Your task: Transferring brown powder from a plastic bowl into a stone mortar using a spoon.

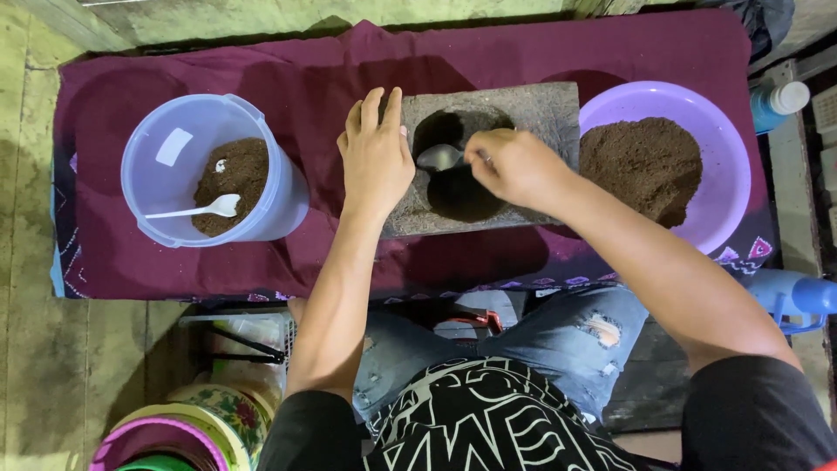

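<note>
Two hands at stone block [523,105] — left hand [375,157] spread flat on edge, right hand [514,166] grip pinching metal spoon [438,157].

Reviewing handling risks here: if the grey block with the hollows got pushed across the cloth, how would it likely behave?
The grey block looks like rough, thick stone or concrete, so it is probably heavy and stiff. It lies flat and wide on the maroon cloth, so it would more likely drag than tip. The left hand rests on its edge.

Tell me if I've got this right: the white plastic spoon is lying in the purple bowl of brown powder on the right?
Not quite. The head view shows the white plastic spoon lying in the clear tub on the left, on its brown powder. The purple bowl on the right holds only powder.
</note>
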